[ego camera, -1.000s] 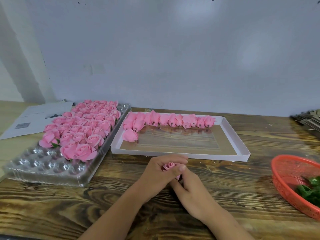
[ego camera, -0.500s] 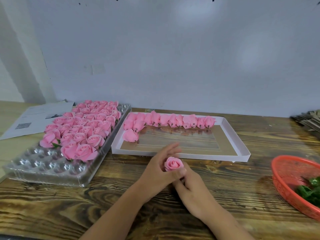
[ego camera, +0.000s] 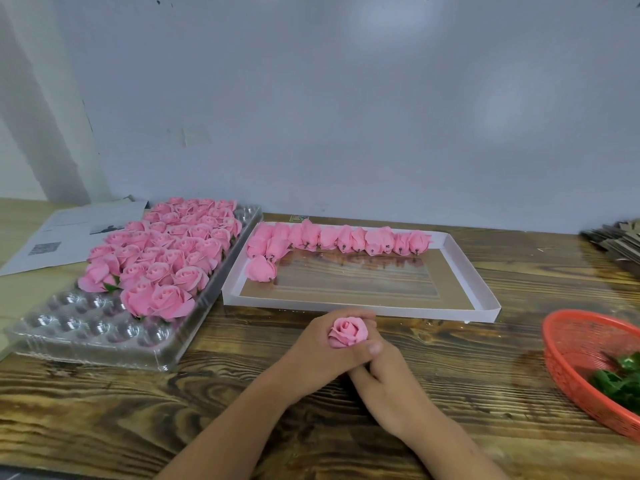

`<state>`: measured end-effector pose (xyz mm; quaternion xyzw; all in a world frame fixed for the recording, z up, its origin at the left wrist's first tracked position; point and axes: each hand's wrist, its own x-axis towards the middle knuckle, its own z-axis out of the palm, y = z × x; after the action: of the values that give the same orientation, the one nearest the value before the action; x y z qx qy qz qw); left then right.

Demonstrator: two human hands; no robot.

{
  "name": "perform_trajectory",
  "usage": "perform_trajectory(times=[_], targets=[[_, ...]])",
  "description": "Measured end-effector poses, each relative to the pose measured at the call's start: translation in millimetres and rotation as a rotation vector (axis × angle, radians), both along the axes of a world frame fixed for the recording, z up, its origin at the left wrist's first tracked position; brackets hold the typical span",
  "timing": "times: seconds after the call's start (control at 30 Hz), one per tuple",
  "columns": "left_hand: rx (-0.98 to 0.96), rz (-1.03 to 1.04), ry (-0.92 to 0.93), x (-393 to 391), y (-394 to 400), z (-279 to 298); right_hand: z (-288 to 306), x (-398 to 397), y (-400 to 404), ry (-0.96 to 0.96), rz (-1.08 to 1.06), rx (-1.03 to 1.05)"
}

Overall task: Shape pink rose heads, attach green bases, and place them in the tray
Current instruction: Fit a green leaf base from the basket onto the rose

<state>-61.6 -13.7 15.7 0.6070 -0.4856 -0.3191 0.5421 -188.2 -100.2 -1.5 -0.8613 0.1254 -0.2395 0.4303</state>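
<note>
While cupped upright in the left hand [ego camera: 322, 344], thumb and fingers curled round it above the table, the rose head [ego camera: 347, 331] is judged light, soft, easily crushed; best held low. Right hand [ego camera: 388, 379] is tucked beneath, grip unclear. White tray [ego camera: 485, 289]: about fourteen unshaped heads. Clear tray [ego camera: 69, 327]: roughly forty finished roses

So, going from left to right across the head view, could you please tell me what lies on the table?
Paper sheets → clear plastic tray of finished roses → white cardboard tray with a row of rose heads → orange basket of green bases, with a cardboard stack behind it.
</note>
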Motion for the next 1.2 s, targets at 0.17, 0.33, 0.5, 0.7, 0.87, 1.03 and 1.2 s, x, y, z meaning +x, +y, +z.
perform_trajectory(times=[0.17,0.33,0.5,0.7,0.87,1.03,1.2], targets=[[0.011,0.016,-0.032,0,0,2,3,0,-1,-0.072,-0.078,0.029],[-0.099,0.149,0.001,4,-1,-3,-1,1,-3,-0.047,-0.194,-0.001],[-0.132,0.171,0.044,3,-1,-2,-3,1,-5,0.008,-0.274,0.004],[-0.129,0.146,0.037,2,0,-2,-2,2,-7,0.027,-0.334,-0.009],[-0.124,0.207,-0.014,5,-2,-10,-3,4,-8,0.061,-0.346,-0.054],[-0.099,0.274,-0.084,5,-3,-16,-5,5,-8,0.066,-0.343,-0.088],[-0.099,0.341,-0.121,8,7,-2,-7,7,-9,0.064,-0.308,-0.064]])
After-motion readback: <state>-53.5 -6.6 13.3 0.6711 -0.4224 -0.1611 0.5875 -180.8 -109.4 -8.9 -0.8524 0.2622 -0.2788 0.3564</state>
